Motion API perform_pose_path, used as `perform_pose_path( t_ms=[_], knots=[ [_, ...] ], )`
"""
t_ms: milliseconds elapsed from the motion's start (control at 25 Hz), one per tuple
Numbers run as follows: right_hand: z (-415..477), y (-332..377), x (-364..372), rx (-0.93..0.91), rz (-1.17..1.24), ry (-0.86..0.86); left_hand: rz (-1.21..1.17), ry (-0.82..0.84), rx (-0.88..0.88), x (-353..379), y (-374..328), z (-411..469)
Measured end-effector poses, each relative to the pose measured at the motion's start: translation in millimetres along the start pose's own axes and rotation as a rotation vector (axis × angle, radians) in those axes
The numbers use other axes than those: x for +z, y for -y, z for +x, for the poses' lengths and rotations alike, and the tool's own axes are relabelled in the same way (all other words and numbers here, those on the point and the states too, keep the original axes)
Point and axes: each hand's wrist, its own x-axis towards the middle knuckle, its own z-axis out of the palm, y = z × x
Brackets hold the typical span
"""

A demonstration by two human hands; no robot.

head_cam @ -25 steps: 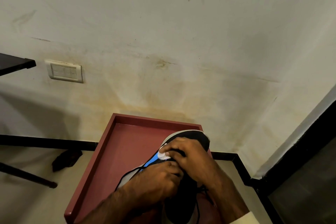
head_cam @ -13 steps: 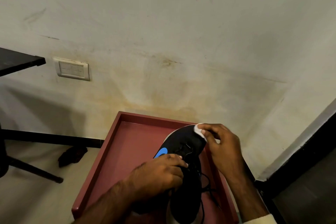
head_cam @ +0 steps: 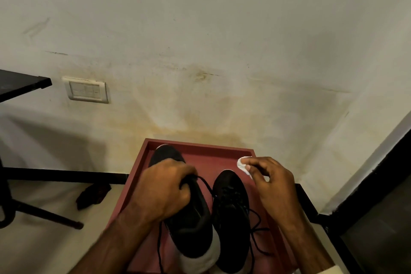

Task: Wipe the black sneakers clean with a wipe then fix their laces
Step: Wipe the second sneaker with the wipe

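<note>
Two black sneakers stand side by side in a dark red tray (head_cam: 200, 148), toes toward the wall. My left hand (head_cam: 162, 189) grips the left sneaker (head_cam: 191, 227) over its tongue and laces; its toe and white-edged heel show beyond the hand. The right sneaker (head_cam: 230, 211) stands free, its loose black laces trailing to the right. My right hand (head_cam: 270, 182) hovers just right of that sneaker's toe and pinches a small crumpled white wipe (head_cam: 242, 163) between thumb and fingertips.
A stained wall rises just behind the tray, with a white switch plate (head_cam: 87, 90) at left. A dark table corner (head_cam: 24, 83) and a chair leg (head_cam: 44, 213) are at far left. A dark rag (head_cam: 93, 193) lies on the floor. A black-framed door edge (head_cam: 367, 187) runs at right.
The left hand has set the held sneaker down on the tray's left side, so both shoes now show. The right hand lifted the wipe off the toe and moved right.
</note>
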Motion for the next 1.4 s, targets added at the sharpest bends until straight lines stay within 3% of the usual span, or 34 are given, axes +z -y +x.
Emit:
perform_pose_path(
  t_ms=[120, 200, 360, 560, 680, 800, 1000, 1160, 1400],
  knots=[
    [0, -5, 0, 0.02, 0.007, -0.016, -0.035, 0.101, -0.337, -13, 12, 7],
    [1, -8, 1, 0.041, 0.031, -0.017, 0.01, 0.236, -0.41, -13, 12, 9],
    [-1, -9, 8, 0.061, 0.046, 0.009, 0.102, 0.555, -0.328, 11, 3, 11],
    [-3, -11, 4, 0.068, 0.035, 0.019, -0.181, 0.672, -0.059, -4, 34, 1],
    [-3, -14, -1, 0.069, 0.022, 0.023, -0.363, 0.639, 0.082, -20, 42, -15],
    [-2, -17, -3, 0.076, 0.011, 0.023, -0.383, 0.627, 0.118, -29, 49, -28],
    [-1, -16, 2, 0.06, -0.02, 0.039, -0.226, 0.821, 0.075, -32, 57, -35],
    [-4, -15, 0, 0.06, 0.012, 0.033, -0.218, 0.692, 0.112, -25, 58, -29],
    [-2, 5, -12, 0.205, 0.419, -0.076, -0.585, 0.216, 0.167, -17, 50, -20]
  ],
)
